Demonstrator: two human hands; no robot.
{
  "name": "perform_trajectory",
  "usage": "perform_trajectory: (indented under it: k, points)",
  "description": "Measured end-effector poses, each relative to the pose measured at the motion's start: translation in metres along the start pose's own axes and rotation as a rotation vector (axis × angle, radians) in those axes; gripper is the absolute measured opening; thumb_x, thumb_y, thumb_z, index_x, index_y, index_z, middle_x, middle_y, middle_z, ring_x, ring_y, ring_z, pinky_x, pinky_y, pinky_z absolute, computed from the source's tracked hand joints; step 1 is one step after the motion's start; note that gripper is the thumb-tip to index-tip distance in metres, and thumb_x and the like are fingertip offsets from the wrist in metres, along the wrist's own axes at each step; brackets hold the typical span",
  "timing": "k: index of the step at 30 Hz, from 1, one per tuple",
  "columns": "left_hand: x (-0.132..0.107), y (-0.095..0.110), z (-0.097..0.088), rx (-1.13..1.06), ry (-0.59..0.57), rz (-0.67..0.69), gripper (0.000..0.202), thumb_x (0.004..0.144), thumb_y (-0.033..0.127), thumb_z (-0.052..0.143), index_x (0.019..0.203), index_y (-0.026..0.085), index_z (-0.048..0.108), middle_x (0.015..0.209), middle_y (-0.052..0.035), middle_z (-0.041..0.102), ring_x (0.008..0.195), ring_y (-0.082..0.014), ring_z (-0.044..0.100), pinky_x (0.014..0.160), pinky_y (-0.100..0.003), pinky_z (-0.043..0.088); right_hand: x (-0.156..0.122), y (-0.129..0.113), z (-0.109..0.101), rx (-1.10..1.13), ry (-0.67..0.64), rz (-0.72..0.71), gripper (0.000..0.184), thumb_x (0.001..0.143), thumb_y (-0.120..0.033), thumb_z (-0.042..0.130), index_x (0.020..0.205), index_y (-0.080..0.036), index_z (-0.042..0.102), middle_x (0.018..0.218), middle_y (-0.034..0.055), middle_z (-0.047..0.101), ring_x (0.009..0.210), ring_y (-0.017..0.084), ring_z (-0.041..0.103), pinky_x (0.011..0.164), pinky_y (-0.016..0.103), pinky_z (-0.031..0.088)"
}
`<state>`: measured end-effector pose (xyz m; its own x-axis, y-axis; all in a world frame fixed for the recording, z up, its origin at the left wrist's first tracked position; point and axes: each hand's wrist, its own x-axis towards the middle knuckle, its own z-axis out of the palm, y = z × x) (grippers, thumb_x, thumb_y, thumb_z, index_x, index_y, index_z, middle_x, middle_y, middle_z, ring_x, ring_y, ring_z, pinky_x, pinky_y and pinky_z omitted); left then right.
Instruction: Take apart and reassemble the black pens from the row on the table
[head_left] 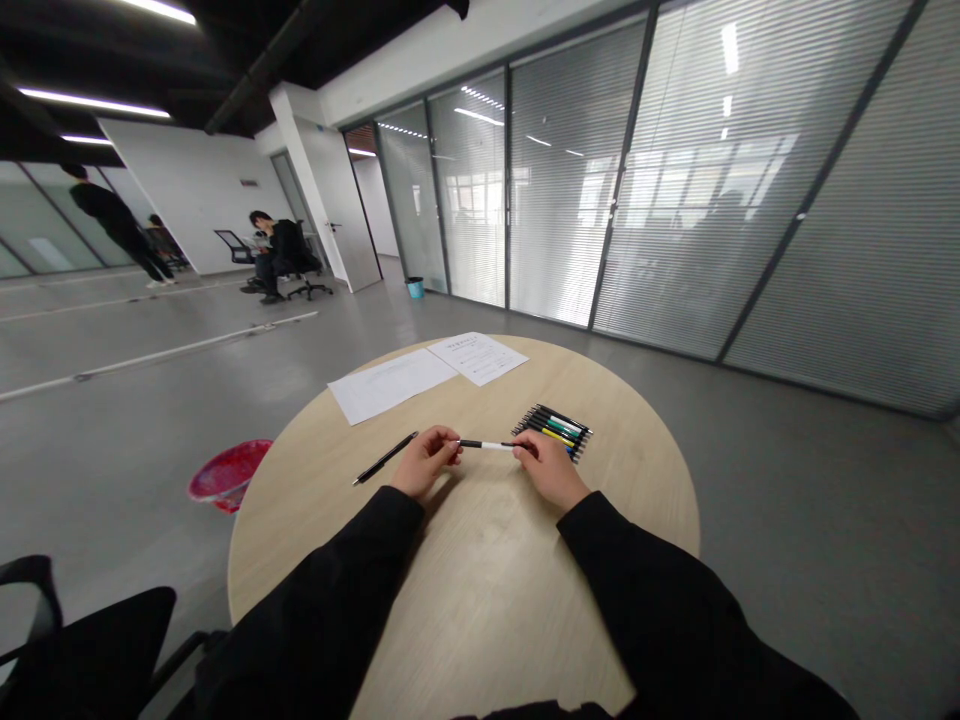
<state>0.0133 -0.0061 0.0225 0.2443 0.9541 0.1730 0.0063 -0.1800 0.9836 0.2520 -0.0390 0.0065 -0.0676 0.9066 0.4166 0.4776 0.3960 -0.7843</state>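
A black and white pen [487, 445] is held level above the round wooden table [480, 580]. My left hand [429, 460] pinches its left end, and my right hand [550, 468] pinches the right end. To the left of my left hand lies a single black pen [384, 459], slanted on the tabletop. Just beyond my right hand, several pens [559, 425] lie side by side in a row, mostly black with white, green, yellow and blue parts. My right hand covers some of that row.
Two sheets of paper [394, 382] lie at the table's far side, one of them printed. A red basin [229, 475] is on the floor at left, near a black chair [90, 650]. People are in the background, one seated [279, 250]. Glass partitions [570, 190] stand behind.
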Motion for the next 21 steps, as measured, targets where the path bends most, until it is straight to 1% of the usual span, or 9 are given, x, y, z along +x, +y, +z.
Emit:
perform_trajectory:
  k: [3,6,8,10,13,14,15,18,21]
  points:
    - [-0.0011,0.0020,-0.0005,0.027,0.004,-0.044,0.038,0.070,0.049,0.076,0.079,0.016,0.060,0.065,-0.0006,0.064,0.058,-0.0129,0.059,0.060,-0.027,0.047,-0.0003,-0.0010,-0.0004,-0.001,0.002,0.001,0.013,0.085,-0.024,0.056,0.084,-0.020,0.068,0.076,0.0017,0.067,0.067,0.016,0.056,0.066,0.027,0.040]
    - [-0.0025,0.0029,-0.0001,0.096,0.028,-0.073,0.040,0.076,0.053,0.069,0.069,0.016,0.057,0.057,0.0002,0.060,0.051,-0.0117,0.054,0.054,-0.026,0.044,-0.0005,-0.0024,-0.0005,-0.003,-0.004,0.002,0.012,0.085,-0.023,0.056,0.085,-0.019,0.068,0.076,0.0016,0.067,0.067,0.016,0.056,0.066,0.027,0.040]
    - [-0.0027,0.0026,0.0005,0.128,0.025,-0.080,0.043,0.079,0.056,0.063,0.065,0.016,0.056,0.054,0.0005,0.057,0.048,-0.0106,0.051,0.050,-0.025,0.041,-0.0003,-0.0025,-0.0002,-0.007,-0.005,-0.001,0.012,0.086,-0.023,0.056,0.085,-0.019,0.068,0.076,0.0015,0.067,0.067,0.016,0.056,0.065,0.027,0.039]
    - [-0.0023,0.0019,0.0011,0.112,0.024,-0.075,0.043,0.079,0.057,0.063,0.069,0.016,0.056,0.057,0.0002,0.058,0.049,-0.0103,0.051,0.049,-0.024,0.040,0.0000,-0.0014,0.0005,-0.008,-0.002,-0.007,0.012,0.086,-0.023,0.056,0.085,-0.019,0.068,0.076,0.0015,0.067,0.067,0.015,0.056,0.065,0.027,0.039]
    - [-0.0015,0.0017,0.0017,0.050,0.007,-0.044,0.040,0.072,0.052,0.071,0.085,0.016,0.058,0.068,-0.0001,0.062,0.053,-0.0108,0.054,0.049,-0.023,0.040,0.0003,0.0011,0.0015,-0.001,0.002,-0.014,0.011,0.085,-0.022,0.057,0.085,-0.019,0.068,0.076,0.0012,0.067,0.068,0.015,0.056,0.066,0.026,0.040]
    - [-0.0014,0.0021,0.0018,0.043,-0.001,-0.031,0.041,0.070,0.050,0.074,0.088,0.017,0.058,0.069,0.0003,0.062,0.054,-0.0109,0.055,0.050,-0.023,0.040,0.0003,0.0017,0.0017,0.001,0.003,-0.014,0.011,0.085,-0.022,0.057,0.085,-0.019,0.068,0.076,0.0012,0.067,0.068,0.015,0.056,0.066,0.026,0.040]
    - [-0.0015,0.0029,0.0018,0.052,-0.012,-0.021,0.040,0.070,0.049,0.074,0.087,0.017,0.057,0.068,0.0008,0.062,0.054,-0.0108,0.055,0.050,-0.023,0.041,0.0002,0.0021,0.0018,0.002,0.004,-0.014,0.011,0.085,-0.021,0.057,0.085,-0.019,0.068,0.076,0.0012,0.067,0.068,0.015,0.056,0.066,0.026,0.040]
    - [-0.0022,0.0055,0.0015,0.143,-0.020,-0.018,0.035,0.074,0.049,0.069,0.077,0.017,0.056,0.059,0.0019,0.059,0.051,-0.0101,0.052,0.051,-0.022,0.039,-0.0001,0.0020,0.0016,0.006,0.003,-0.013,0.011,0.085,-0.022,0.057,0.086,-0.019,0.068,0.076,0.0014,0.067,0.068,0.015,0.056,0.066,0.026,0.040]
    - [-0.0031,0.0067,0.0014,0.220,-0.002,-0.039,0.038,0.078,0.052,0.063,0.069,0.017,0.054,0.053,0.0024,0.056,0.046,-0.0094,0.048,0.049,-0.022,0.037,-0.0004,0.0006,0.0012,0.011,-0.007,-0.011,0.012,0.086,-0.022,0.056,0.086,-0.019,0.068,0.076,0.0013,0.067,0.067,0.015,0.056,0.066,0.026,0.040]
